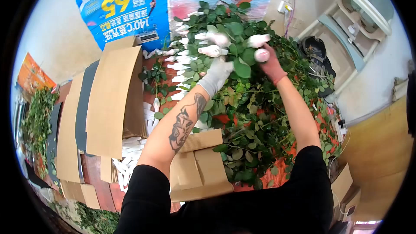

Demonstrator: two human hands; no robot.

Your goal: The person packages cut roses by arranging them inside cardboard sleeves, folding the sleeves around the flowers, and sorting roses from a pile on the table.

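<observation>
My left hand point(216, 76), in a pale grey glove, is closed round the stems of several roses whose heads are wrapped in white netting. One of those wrapped heads point(212, 51) lies just above its fingers, with green leaves to the right. My right hand point(272, 66), in a reddish glove, is beside a wrapped pink rose point(261, 55) and another wrapped head point(258, 40); its fingers are partly hidden and blurred. Beneath both hands spreads a large heap of leafy stems point(251, 121).
Large cardboard sheets point(106, 104) stand at the left, near white sleeves point(128, 158). An opened cardboard box point(197, 169) is close to my body. More wrapped heads point(178, 66) line the table's left part. A white high chair point(338, 21) stands at the right.
</observation>
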